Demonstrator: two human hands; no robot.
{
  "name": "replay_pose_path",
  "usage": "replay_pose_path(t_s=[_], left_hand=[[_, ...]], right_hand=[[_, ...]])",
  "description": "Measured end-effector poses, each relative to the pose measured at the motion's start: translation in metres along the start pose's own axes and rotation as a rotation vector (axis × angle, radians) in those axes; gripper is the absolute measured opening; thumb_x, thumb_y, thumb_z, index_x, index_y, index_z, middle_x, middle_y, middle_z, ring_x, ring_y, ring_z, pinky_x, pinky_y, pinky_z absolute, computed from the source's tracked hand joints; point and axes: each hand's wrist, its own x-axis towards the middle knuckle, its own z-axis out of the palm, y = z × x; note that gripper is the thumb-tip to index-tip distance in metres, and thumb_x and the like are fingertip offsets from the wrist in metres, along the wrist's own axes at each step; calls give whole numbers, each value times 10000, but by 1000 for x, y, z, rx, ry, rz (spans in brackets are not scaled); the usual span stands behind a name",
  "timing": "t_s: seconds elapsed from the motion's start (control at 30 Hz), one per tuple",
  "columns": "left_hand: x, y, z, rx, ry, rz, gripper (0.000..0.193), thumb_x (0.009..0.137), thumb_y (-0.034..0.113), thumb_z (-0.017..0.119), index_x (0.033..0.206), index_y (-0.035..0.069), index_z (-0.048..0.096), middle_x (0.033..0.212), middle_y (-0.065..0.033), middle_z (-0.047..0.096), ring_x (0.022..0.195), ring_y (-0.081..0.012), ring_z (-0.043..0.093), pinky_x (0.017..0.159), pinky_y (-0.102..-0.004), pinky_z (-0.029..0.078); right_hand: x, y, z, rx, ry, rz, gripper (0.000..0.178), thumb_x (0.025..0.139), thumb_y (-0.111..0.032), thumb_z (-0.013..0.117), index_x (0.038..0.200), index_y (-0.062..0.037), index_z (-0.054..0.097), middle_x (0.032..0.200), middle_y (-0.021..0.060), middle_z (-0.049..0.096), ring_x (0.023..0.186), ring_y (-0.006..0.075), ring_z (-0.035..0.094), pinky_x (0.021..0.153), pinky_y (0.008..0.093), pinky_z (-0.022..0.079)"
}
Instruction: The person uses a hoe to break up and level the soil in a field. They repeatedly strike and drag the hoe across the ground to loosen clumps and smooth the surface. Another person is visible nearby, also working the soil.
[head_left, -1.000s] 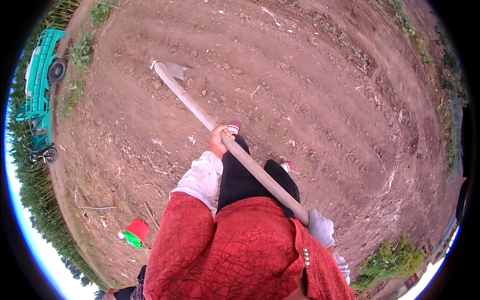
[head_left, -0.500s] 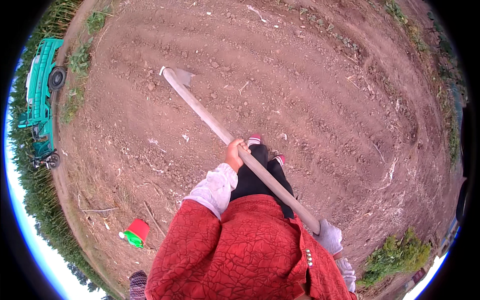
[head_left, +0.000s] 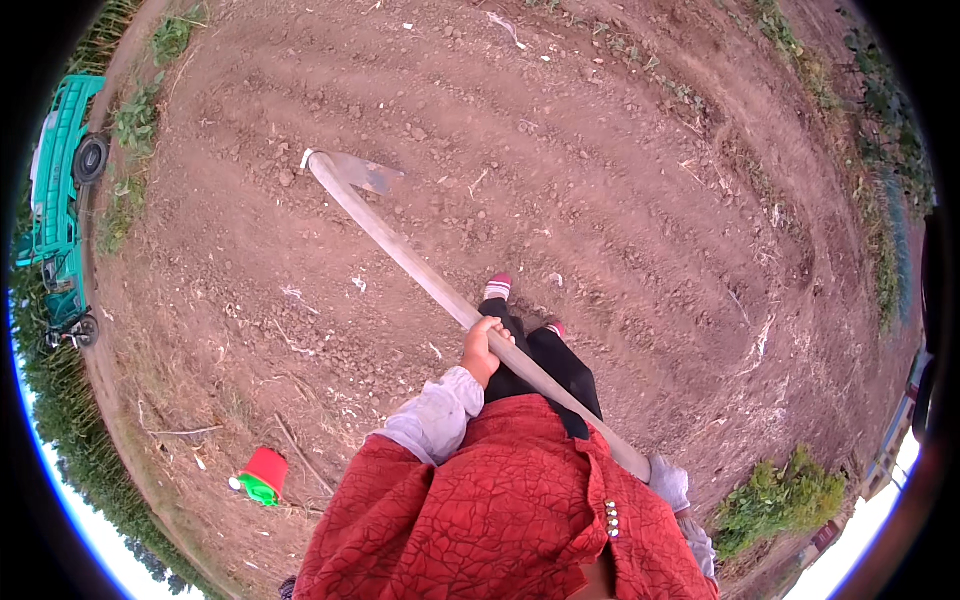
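A long-handled hoe (head_left: 420, 268) slants across my front, from upper left to lower right. Its metal blade (head_left: 362, 172) is at the far end, over the brown soil, pointing right. My left hand (head_left: 483, 350), bare below a pale sleeve cuff, is wrapped round the middle of the wooden handle. Close to the handle's near end, my right hand (head_left: 668, 482) grips it in a light-coloured glove; its fingers are mostly hidden. My feet, in red shoes (head_left: 498, 284) and striped socks, stand on the soil under the handle.
Tilled soil (head_left: 600, 200) with low ridges and dry stalks surrounds me. A red bucket (head_left: 266, 465) with something green at its mouth lies at the lower left. A green three-wheeled cart (head_left: 62, 190) stands by tall crops at the left. A leafy bush (head_left: 780, 505) grows at the lower right.
The hoe's blade now shows more fully and its head sits slightly lower and further left in view. Both hands keep their hold. The surroundings have shifted left a little.
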Motion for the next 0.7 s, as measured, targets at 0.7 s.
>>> replay_pose_path(t_s=[0.7], left_hand=[[42,22,22,64,-91,210,152,694,80,518,592,93,407,515,-16,400,459,-155,411,492,-327,385]], right_hand=[[49,13,-8,27,47,-146,272,662,-276,589,788,-67,471,677,132,560,593,307,567,505,406,438]])
